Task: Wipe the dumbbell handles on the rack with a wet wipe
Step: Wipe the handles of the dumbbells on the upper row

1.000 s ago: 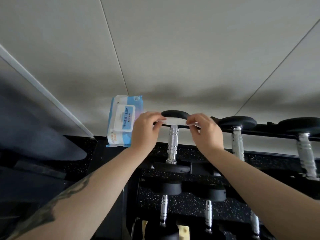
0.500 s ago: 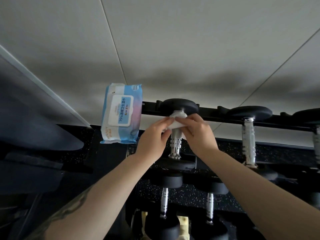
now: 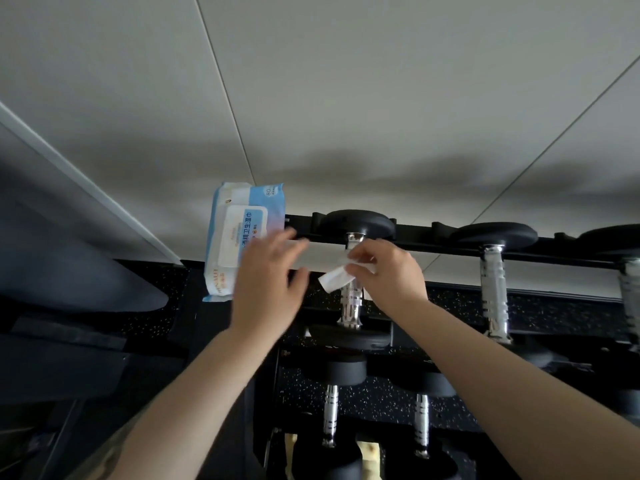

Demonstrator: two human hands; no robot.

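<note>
Left hand [image 3: 266, 289] lifted off wipe [image 3: 334, 279], right hand [image 3: 389, 277] pinching it, pack [image 3: 242, 237] marked "80"

Two bare forearms, no sleeves, no gloves.
Dark tattoo ink on the left forearm [image 3: 114, 445]; left hand [image 3: 266, 289] and right hand [image 3: 391, 275] without rings.

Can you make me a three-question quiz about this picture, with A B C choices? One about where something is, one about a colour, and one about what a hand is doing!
1. Where is the wipe pack?
A. left of the dumbbells
B. on the floor
C. in a hand

2. What colour are the dumbbell handles?
A. red
B. shiny silver
C. yellow

3. What is the right hand doing?
A. hanging free
B. pinching the white wipe
C. lifting a dumbbell

Answers: 1 A, it stands at the rack's left end; 2 B, the metal gleams; 3 B, its fingers pinch the wipe against the handle.
</note>
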